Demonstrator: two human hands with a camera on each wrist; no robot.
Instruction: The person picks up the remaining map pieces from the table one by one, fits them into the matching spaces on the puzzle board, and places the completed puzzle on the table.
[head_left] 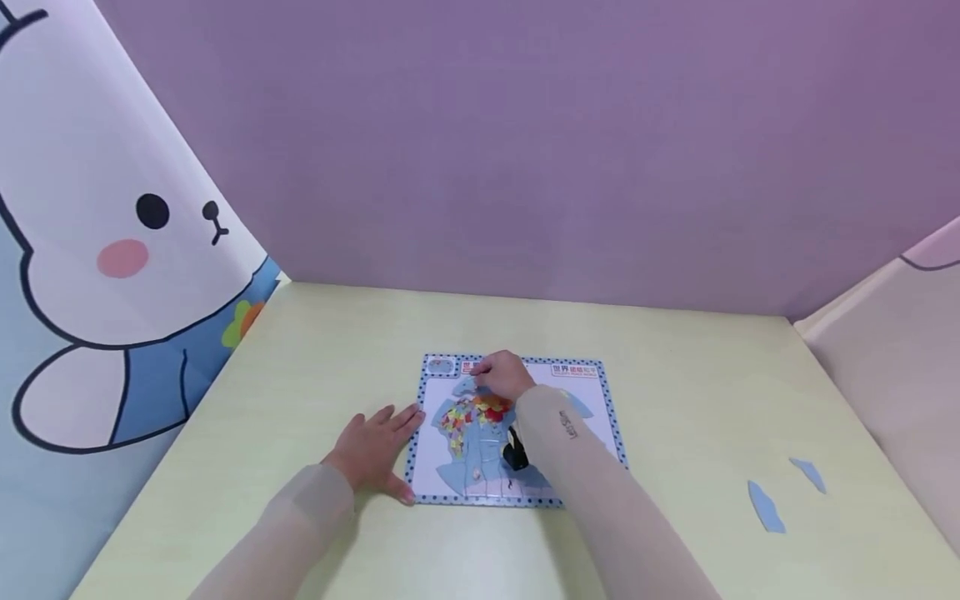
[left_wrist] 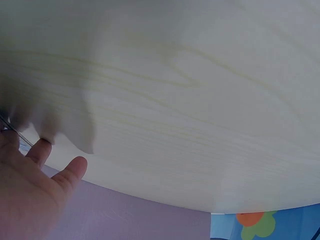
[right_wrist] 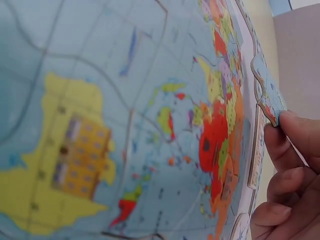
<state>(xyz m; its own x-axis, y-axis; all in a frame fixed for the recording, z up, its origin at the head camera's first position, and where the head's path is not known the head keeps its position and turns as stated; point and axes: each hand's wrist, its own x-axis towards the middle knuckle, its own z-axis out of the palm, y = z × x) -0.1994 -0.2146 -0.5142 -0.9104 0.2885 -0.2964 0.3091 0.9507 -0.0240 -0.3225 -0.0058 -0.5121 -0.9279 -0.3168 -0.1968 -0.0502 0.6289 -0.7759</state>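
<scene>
A world-map puzzle board (head_left: 614, 417) with a dotted blue border lies on the table, many map pieces set together in its middle. My right hand (head_left: 506, 377) is over the board's upper part. Between thumb and index finger it pinches a puzzle piece (right_wrist: 269, 92), light blue with coloured land, tilted near the board's far border in the right wrist view. My left hand (head_left: 372, 450) rests with spread fingers at the board's left edge. The right sleeve (head_left: 566, 442) hides part of the map.
Two loose light blue pieces, a larger one (head_left: 765, 507) and a thin one (head_left: 808, 473), lie on the pale table (head_left: 690, 375) at the right. A purple panel (head_left: 525, 167) stands behind the table; a cartoon-print panel (head_left: 90, 167) borders the left side.
</scene>
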